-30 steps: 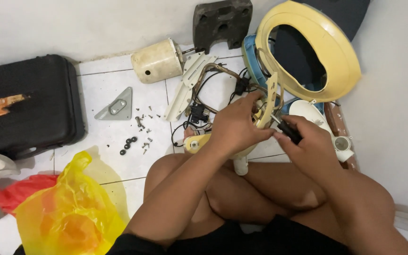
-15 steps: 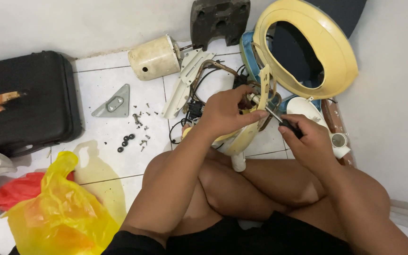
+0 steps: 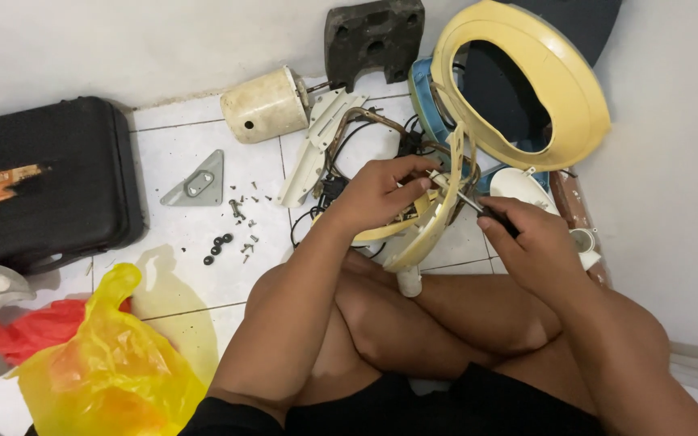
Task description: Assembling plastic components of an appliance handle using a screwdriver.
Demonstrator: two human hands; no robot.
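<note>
Head view, looking down at a person seated cross-legged on a white tiled floor (image 3: pixel 195 218) in a corner between two pale walls. The left hand (image 3: pixel 377 194) is closed around the upper edge of a cream plastic housing (image 3: pixel 426 226), which stands tilted on edge just in front of the crossed legs, its short round stub pointing down toward the floor. The right hand (image 3: pixel 531 242) is closed around the dark handle of a screwdriver (image 3: pixel 478 208), whose metal shaft points left and up and meets the housing just beside the fingers of the left hand. Behind the housing, toward the far wall, lie a tangle of dark wires (image 3: pixel 349 153), a white bracket (image 3: pixel 321 141) and a cream cylindrical cover (image 3: pixel 267 105) on its side; a dark grey block (image 3: pixel 373 36) leans against the wall. At the far right corner, a large yellow ring (image 3: pixel 543 77) stands tilted over a blue part (image 3: pixel 423 105). A small white cap (image 3: pixel 519 186) rests just beyond the right hand. Near the middle of the floor lie a grey triangular plate (image 3: pixel 197 184) and scattered small screws (image 3: pixel 240 230). A black case (image 3: pixel 38 186) lies along the left edge, and a yellow plastic bag (image 3: pixel 107 371) with a red bag (image 3: pixel 18 335) beside it occupies the near left corner.
</note>
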